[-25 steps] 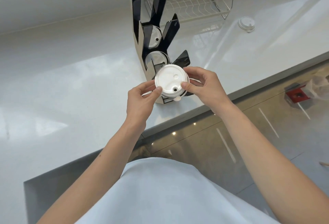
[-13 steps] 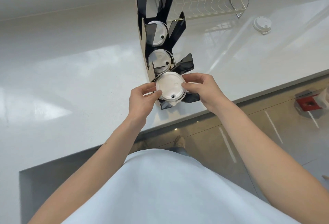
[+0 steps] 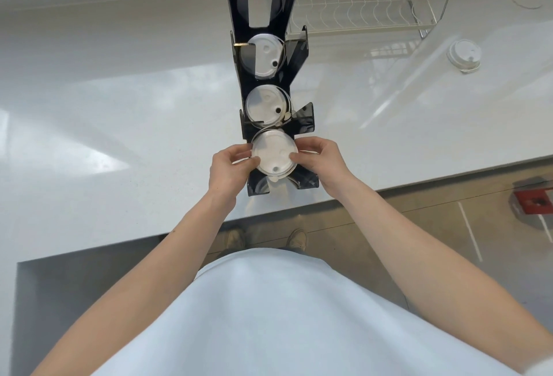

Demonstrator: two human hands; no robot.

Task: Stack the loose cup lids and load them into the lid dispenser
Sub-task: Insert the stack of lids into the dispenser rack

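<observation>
Gripping a white lid stack (image 3: 274,153) from both sides: left hand (image 3: 228,169) pinching its left rim, right hand (image 3: 320,161) its right rim, over the nearest slot of the black dispenser (image 3: 263,13). Beyond the hands, two further slots hold lids (image 3: 267,104). One loose lid (image 3: 463,55) lies far right on the counter (image 3: 119,124), near a wire rack (image 3: 359,1).

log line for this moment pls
both hands: left hand, right hand hold white plastic lid stack | over black dispenser's nearest slot | not released

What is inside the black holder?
The holder shows white lids in its two middle slots. Both hands hold more lids over the nearest slot, hiding what is inside it.
</observation>
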